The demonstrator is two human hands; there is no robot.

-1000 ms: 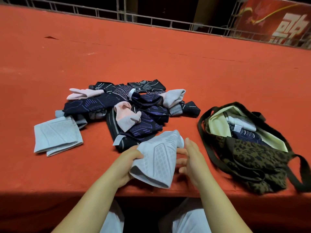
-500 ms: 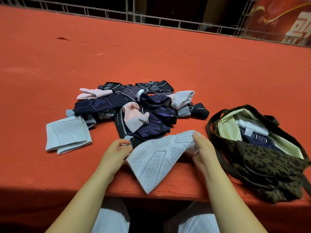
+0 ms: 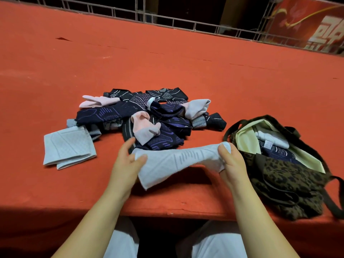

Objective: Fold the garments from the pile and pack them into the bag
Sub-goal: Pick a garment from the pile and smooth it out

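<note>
So the light grey garment (image 3: 178, 161) is stretched out between both hands, just above the front part of the red bench (image 3: 167, 62). Its long axis runs pretty much left to right, parallel to the bench edge, with a loose corner hanging down near the left end.

Left hand (image 3: 126, 161) pinches the left end, thumb on top, fingers (image 3: 130, 144) partly spread behind the cloth. Right hand (image 3: 230, 161) has its fingers curled tight round the bunched-up right end.

What matters for the next bit: the bag (image 3: 290, 175) sits open just beside the right hand, lining showing, a few folded pieces already inside. The pile (image 3: 149, 116) is right behind the garment, nearly touching it.

My guess is the fold goes end to end, left hand bringing its end across to the right, since the right hand is way nearer the bag for dropping it in. There's also a folded grey piece (image 3: 68, 146) off to the left, not packed yet.
</note>
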